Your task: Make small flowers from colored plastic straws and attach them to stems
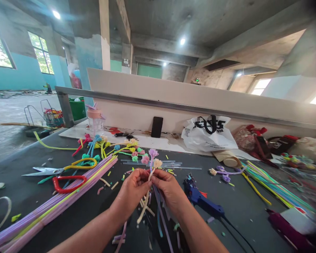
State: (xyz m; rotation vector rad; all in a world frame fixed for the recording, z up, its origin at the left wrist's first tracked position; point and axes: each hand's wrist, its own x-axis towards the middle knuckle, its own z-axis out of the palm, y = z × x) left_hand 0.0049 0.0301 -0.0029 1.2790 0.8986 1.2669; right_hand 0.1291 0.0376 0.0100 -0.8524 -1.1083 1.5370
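Observation:
Both hands meet at the middle of the table around a small bunch of pipe-cleaner flowers. Purple, pink and cream heads stick up above the fingers. Below them hang a cream stem and longer purple and blue stems. My left hand pinches the bunch from the left, its thumb against the cream stem. From the other side, my right hand closes thumb and fingertips on the same stems. The exact contact between the fingertips is partly hidden. Cut pipe-cleaner bits lie under the hands.
Scissors and bundled pipe cleaners lie left. Finished flowers and clear sticks are behind the hands. A blue glue gun with its cord lies right. A phone and white bag stand at the back.

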